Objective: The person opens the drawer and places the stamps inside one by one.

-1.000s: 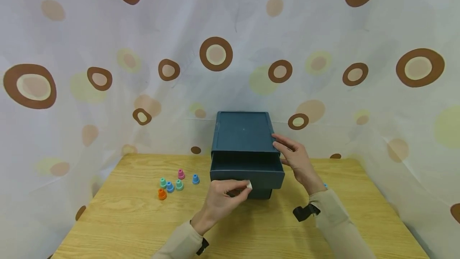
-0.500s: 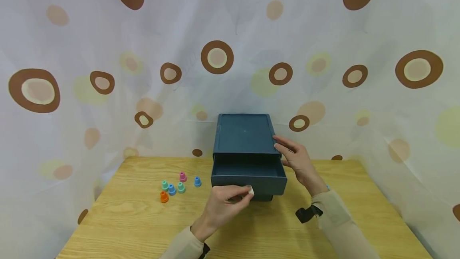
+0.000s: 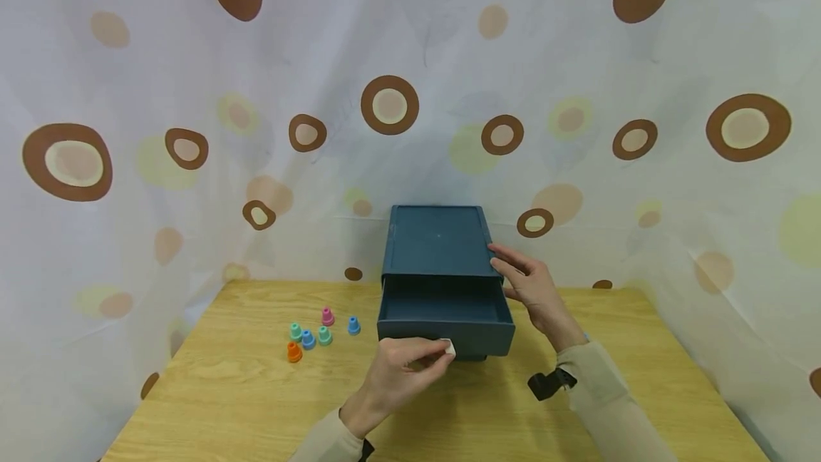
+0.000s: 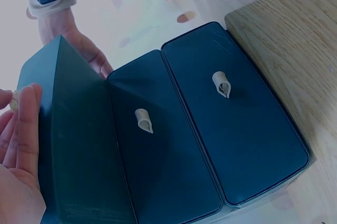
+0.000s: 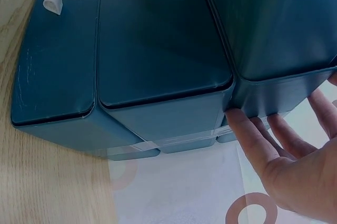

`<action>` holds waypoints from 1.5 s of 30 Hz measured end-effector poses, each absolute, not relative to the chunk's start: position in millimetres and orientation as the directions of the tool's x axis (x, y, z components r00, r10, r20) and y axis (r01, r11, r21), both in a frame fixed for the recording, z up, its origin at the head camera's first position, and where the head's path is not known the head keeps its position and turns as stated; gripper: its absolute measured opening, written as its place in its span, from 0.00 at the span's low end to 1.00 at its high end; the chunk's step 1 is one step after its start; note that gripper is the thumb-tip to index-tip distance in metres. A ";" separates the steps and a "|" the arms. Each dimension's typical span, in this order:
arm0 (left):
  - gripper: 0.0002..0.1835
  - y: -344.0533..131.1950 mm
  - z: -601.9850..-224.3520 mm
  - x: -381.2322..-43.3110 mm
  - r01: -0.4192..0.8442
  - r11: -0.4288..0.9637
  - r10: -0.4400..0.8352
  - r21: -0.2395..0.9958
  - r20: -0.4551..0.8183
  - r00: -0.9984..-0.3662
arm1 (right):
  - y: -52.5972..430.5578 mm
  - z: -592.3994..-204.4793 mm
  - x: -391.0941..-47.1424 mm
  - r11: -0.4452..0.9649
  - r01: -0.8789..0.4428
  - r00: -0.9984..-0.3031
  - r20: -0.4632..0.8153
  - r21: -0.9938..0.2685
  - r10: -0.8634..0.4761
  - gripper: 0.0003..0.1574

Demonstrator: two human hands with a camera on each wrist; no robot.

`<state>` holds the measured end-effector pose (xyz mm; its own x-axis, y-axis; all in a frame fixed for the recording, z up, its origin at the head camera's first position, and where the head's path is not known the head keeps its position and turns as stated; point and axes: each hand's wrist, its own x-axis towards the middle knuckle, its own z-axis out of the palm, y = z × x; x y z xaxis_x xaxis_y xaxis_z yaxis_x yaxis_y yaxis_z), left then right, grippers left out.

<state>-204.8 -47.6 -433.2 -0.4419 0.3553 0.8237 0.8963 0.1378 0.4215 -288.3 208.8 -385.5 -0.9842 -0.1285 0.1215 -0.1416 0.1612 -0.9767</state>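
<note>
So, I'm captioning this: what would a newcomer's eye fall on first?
Probably the blue cabinet at the back of the table, its top drawer partly out. The left hand pinches its white tab; the right hand touches the cabinet's right side. Next, six bright pieces left of the cabinet.

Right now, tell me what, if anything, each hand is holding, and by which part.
The left hand holds the top drawer by the white pull tab on its front. The right hand holds nothing; it touches the side of the cabinet.
</note>
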 end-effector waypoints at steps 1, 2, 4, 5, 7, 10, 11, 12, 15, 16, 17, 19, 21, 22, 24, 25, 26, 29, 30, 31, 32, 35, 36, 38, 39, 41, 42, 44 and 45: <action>0.07 -47.9 -433.5 -204.3 0.898 0.142 0.359 0.417 0.824 -0.439 | 208.7 -386.0 -288.0 0.160 -0.140 -0.984 0.119 -0.977 -0.129 0.37; 0.07 -48.0 -433.6 -203.8 0.898 0.143 0.362 0.415 0.823 -0.438 | 208.7 -386.5 -287.8 0.160 -0.137 -0.985 0.117 -0.978 -0.129 0.37; 0.07 -48.0 -433.7 -203.4 0.898 0.147 0.366 0.415 0.821 -0.439 | 208.7 -387.0 -287.6 0.160 -0.138 -0.985 0.118 -0.977 -0.129 0.37; 0.07 -47.9 -433.6 -203.5 0.898 0.150 0.367 0.414 0.820 -0.439 | 208.8 -387.1 -287.6 0.159 -0.140 -0.984 0.120 -0.977 -0.129 0.36; 0.07 -47.7 -433.3 -203.8 0.897 0.147 0.366 0.416 0.820 -0.441 | 209.1 -386.8 -287.8 0.159 -0.143 -0.984 0.124 -0.977 -0.128 0.36; 0.07 -47.6 -433.2 -204.3 0.898 0.139 0.365 0.418 0.821 -0.439 | 209.3 -385.9 -288.2 0.162 -0.150 -0.983 0.130 -0.975 -0.128 0.36; 0.07 -47.6 -433.2 -204.2 0.899 0.137 0.365 0.417 0.822 -0.437 | 209.2 -385.8 -288.4 0.163 -0.150 -0.983 0.130 -0.975 -0.127 0.36; 0.07 -47.7 -433.4 -204.1 0.900 0.136 0.364 0.415 0.824 -0.435 | 209.2 -385.8 -288.5 0.163 -0.149 -0.983 0.129 -0.975 -0.127 0.36; 0.06 -47.9 -434.2 -203.6 0.906 0.141 0.364 0.400 0.830 -0.423 | 208.9 -386.0 -288.3 0.158 -0.146 -0.984 0.126 -0.977 -0.127 0.36; 0.06 -48.1 -434.5 -203.5 0.907 0.142 0.363 0.396 0.832 -0.420 | 208.7 -386.0 -288.2 0.158 -0.145 -0.984 0.125 -0.977 -0.128 0.36; 0.06 -48.3 -434.8 -203.2 0.908 0.141 0.363 0.394 0.833 -0.417 | 208.7 -386.1 -288.0 0.157 -0.143 -0.984 0.123 -0.977 -0.129 0.36; 0.06 -48.7 -435.2 -202.6 0.913 0.140 0.362 0.384 0.838 -0.408 | 208.8 -386.4 -287.5 0.157 -0.144 -0.984 0.124 -0.977 -0.131 0.36; 0.07 -48.8 -435.3 -201.8 0.917 0.138 0.360 0.374 0.844 -0.398 | 209.1 -386.8 -287.2 0.159 -0.145 -0.983 0.124 -0.977 -0.134 0.36; 0.07 -48.8 -435.4 -201.5 0.920 0.137 0.360 0.367 0.847 -0.391 | 209.2 -386.9 -287.1 0.159 -0.147 -0.983 0.126 -0.976 -0.136 0.36; 0.07 -48.6 -435.1 -200.8 0.925 0.137 0.361 0.355 0.851 -0.381 | 209.5 -387.1 -287.1 0.158 -0.150 -0.982 0.129 -0.976 -0.138 0.36; 0.07 -48.5 -435.0 -200.6 0.926 0.138 0.362 0.351 0.853 -0.376 | 209.5 -387.0 -287.2 0.157 -0.152 -0.982 0.130 -0.976 -0.139 0.36; 0.07 -48.4 -435.0 -200.4 0.928 0.138 0.363 0.347 0.854 -0.373 | 209.5 -386.9 -287.4 0.157 -0.153 -0.982 0.131 -0.976 -0.139 0.36; 0.07 -48.3 -434.8 -200.0 0.929 0.141 0.367 0.343 0.853 -0.371 | 209.3 -386.6 -288.0 0.158 -0.157 -0.981 0.136 -0.975 -0.138 0.36; 0.08 -48.4 -434.8 -200.0 0.928 0.146 0.368 0.343 0.852 -0.372 | 209.2 -386.5 -288.2 0.158 -0.158 -0.981 0.137 -0.975 -0.138 0.36; 0.08 -48.9 -434.9 -200.0 0.928 0.147 0.369 0.344 0.851 -0.374 | 209.0 -386.4 -288.3 0.159 -0.159 -0.981 0.138 -0.974 -0.138 0.36; 0.08 -49.4 -435.0 -199.9 0.926 0.147 0.369 0.347 0.849 -0.377 | 208.9 -386.5 -288.5 0.158 -0.160 -0.981 0.139 -0.974 -0.139 0.36; 0.08 -51.8 -435.3 -200.1 0.921 0.156 0.367 0.356 0.845 -0.389 | 208.8 -386.7 -288.8 0.153 -0.163 -0.980 0.141 -0.975 -0.143 0.36; 0.08 -52.9 -435.4 -200.3 0.921 0.161 0.363 0.355 0.846 -0.389 | 208.9 -386.8 -289.0 0.151 -0.164 -0.979 0.142 -0.975 -0.143 0.36; 0.07 -55.3 -435.4 -200.7 0.919 0.170 0.355 0.355 0.848 -0.394 | 209.0 -386.9 -289.3 0.149 -0.165 -0.979 0.144 -0.975 -0.144 0.36; 0.07 -56.7 -435.5 -201.0 0.918 0.176 0.350 0.354 0.849 -0.395 | 209.1 -386.8 -289.3 0.149 -0.165 -0.979 0.143 -0.975 -0.144 0.36; 0.06 -59.3 -435.8 -201.4 0.919 0.182 0.343 0.350 0.853 -0.393 | 209.1 -386.6 -288.9 0.149 -0.165 -0.979 0.144 -0.975 -0.145 0.36; 0.05 -60.6 -436.1 -201.6 0.919 0.187 0.341 0.348 0.854 -0.393 | 209.1 -386.5 -288.8 0.149 -0.165 -0.979 0.144 -0.975 -0.146 0.36; 0.03 -63.3 -436.8 -201.9 0.918 0.194 0.335 0.347 0.856 -0.395 | 209.1 -386.1 -288.3 0.153 -0.167 -0.978 0.144 -0.974 -0.148 0.36; 0.03 -64.7 -437.3 -202.0 0.917 0.200 0.332 0.346 0.856 -0.395 | 209.2 -385.9 -288.1 0.154 -0.166 -0.978 0.144 -0.974 -0.149 0.36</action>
<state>-202.0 -64.7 -437.3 -0.3954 0.3322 0.8563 0.9168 0.1999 0.3458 -288.1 209.2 -385.9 -0.9784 -0.1487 0.1436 -0.1663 0.1539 -0.9740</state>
